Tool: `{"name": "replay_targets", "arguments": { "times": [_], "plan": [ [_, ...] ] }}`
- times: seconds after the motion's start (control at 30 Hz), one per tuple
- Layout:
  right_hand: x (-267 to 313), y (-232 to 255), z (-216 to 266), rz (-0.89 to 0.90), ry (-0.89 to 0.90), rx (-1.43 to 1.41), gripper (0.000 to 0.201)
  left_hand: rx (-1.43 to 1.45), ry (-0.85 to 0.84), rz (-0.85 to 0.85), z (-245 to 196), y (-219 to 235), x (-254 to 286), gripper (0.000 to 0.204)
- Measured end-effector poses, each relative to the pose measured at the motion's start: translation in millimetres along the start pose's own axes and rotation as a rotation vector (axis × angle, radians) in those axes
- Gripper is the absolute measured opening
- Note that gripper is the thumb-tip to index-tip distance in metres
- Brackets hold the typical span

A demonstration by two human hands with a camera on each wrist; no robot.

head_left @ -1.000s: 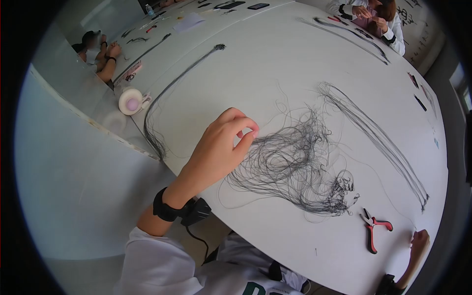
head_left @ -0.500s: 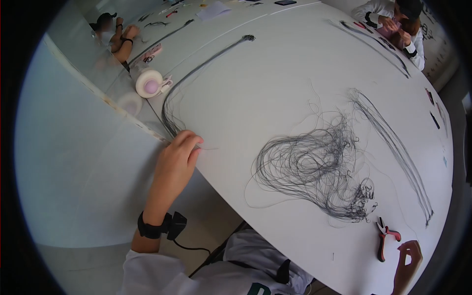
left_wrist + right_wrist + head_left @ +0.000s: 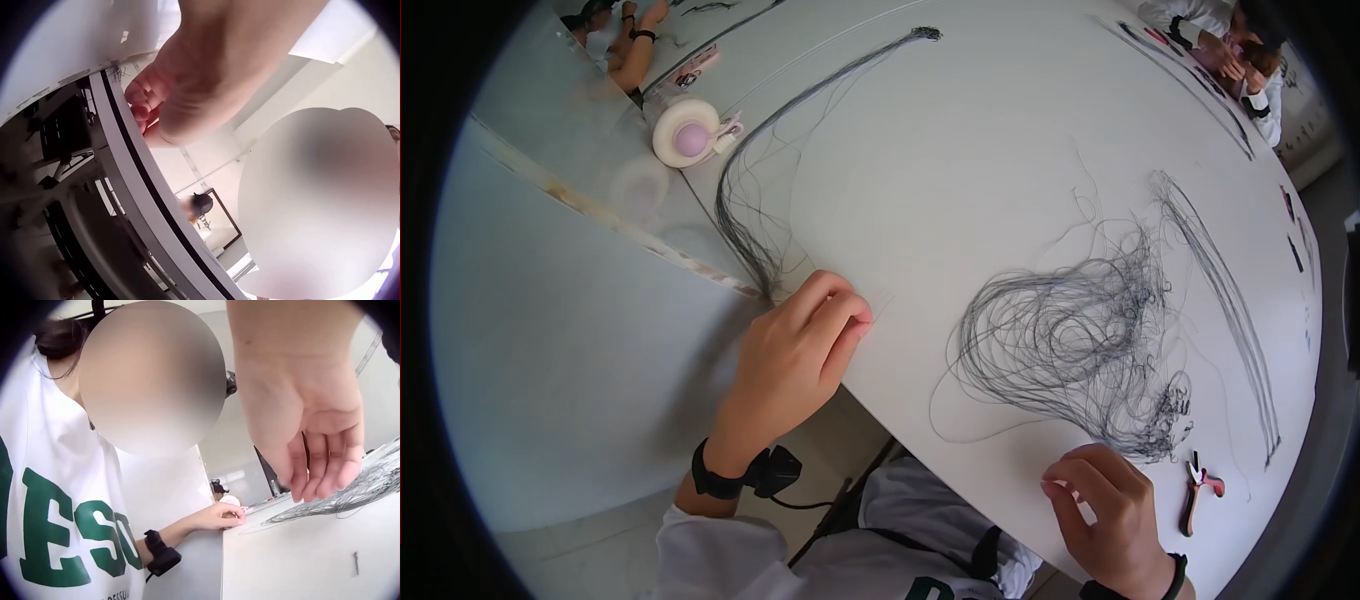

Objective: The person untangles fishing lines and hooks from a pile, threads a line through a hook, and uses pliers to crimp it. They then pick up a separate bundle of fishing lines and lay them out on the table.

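My left hand (image 3: 800, 340) is over the table's front left edge, thumb and fingertips pinched together, with a faint thin strand (image 3: 884, 306) at their tips. Just beyond it lies the loose lower end of a long dark bundle of strands (image 3: 728, 190). My right hand (image 3: 1108, 515) hovers near the front edge with loosely bent fingers. Nothing shows between these fingers in the right wrist view. Close beyond that hand spreads a large tangle of thin dark strands (image 3: 1040, 340), with curly ends at its right side. Red-handled pliers (image 3: 1190, 508) lie right of my right hand.
Another straight bundle of strands (image 3: 1225, 290) stretches along the right side of the table (image 3: 960, 180). A white round object with a lilac centre (image 3: 690, 140) stands by the glassy partition at left. A small pin-like piece (image 3: 356, 562) lies on the tabletop. Another person (image 3: 1235, 60) sits far right.
My left hand has moved from beside the tangle to the left table edge, then slightly right. My right hand has come from the far right, past the pliers, to the front of the tangle.
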State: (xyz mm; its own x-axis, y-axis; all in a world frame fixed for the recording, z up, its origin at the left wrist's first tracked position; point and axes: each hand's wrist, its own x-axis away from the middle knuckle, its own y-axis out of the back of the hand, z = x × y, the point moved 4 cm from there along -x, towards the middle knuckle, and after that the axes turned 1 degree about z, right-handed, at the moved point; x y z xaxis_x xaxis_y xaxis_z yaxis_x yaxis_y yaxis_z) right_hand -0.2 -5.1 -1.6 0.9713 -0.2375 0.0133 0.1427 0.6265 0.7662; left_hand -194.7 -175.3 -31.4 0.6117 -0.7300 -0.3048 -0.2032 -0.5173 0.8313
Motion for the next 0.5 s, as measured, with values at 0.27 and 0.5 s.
{"name": "replay_targets", "arguments": {
  "times": [0.27,0.5],
  "plan": [
    [-35.6,-43.4,18.4,-0.078,0.133,0.004,0.025,0.087,-0.118,0.027,-9.1,-8.7,-2.1,0.011],
    [-44.3,-52.2,11.3,-0.082,0.11,-0.02,0.024,0.155,-0.254,0.063,-7.6,-19.2,4.2,0.017]
  ]
}}
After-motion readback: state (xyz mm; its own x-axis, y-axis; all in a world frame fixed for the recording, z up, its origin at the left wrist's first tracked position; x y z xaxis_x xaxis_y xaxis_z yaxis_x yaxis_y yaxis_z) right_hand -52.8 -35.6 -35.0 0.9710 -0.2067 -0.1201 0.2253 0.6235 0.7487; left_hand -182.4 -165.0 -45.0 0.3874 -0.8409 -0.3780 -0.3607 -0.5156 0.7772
